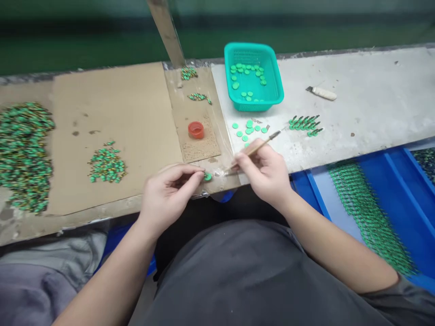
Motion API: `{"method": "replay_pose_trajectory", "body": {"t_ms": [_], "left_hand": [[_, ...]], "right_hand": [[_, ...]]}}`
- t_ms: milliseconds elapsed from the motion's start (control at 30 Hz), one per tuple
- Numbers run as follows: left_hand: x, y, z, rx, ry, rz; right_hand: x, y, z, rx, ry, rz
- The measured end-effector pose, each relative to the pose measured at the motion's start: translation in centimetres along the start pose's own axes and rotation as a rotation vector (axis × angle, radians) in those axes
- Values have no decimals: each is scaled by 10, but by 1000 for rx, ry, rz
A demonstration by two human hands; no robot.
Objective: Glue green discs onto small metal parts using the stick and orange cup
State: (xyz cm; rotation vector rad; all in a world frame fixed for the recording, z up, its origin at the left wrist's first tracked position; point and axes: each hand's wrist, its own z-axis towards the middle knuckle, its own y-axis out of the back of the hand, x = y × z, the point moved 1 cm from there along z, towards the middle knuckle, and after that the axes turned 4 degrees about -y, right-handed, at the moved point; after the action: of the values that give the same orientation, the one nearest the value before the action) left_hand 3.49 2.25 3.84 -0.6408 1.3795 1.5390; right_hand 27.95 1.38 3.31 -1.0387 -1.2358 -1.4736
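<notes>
My left hand (171, 192) pinches a small green disc (207, 176) between thumb and forefinger at the table's front edge. A dark bit shows at the fingertips beside the disc, too small to make out. My right hand (267, 174) is closed around a thin brush (260, 148) with a light wooden handle; its dark end points up and right, and the other end points down toward the left hand. Just beyond the hands is a red-orange cup (196, 130) on a piece of cardboard. Loose green discs (249, 129) lie beyond the right hand.
A teal basket (279, 90) holds more green discs. Right of it lie a white-handled cutter (322, 93) and rows of assembled green pieces (303, 123). Piles of small green-and-gold parts (25, 156) lie to the left. Blue trays (384, 176) stand below right. A wooden post (166, 31) rises behind.
</notes>
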Motion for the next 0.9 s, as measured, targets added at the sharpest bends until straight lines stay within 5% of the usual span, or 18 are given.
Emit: {"method": "replay_pose_trajectory", "body": {"t_ms": [100, 267, 567, 900], "left_hand": [[-20, 13, 7, 19, 235, -315], [-56, 32, 17, 170, 269, -590], [-90, 31, 24, 270, 231, -639], [-99, 11, 31, 284, 251, -580]], "right_hand": [[-13, 13, -7, 47, -193, 126], [-22, 15, -11, 70, -158, 129], [-27, 13, -13, 97, -111, 140], [-32, 15, -13, 127, -77, 160]]}}
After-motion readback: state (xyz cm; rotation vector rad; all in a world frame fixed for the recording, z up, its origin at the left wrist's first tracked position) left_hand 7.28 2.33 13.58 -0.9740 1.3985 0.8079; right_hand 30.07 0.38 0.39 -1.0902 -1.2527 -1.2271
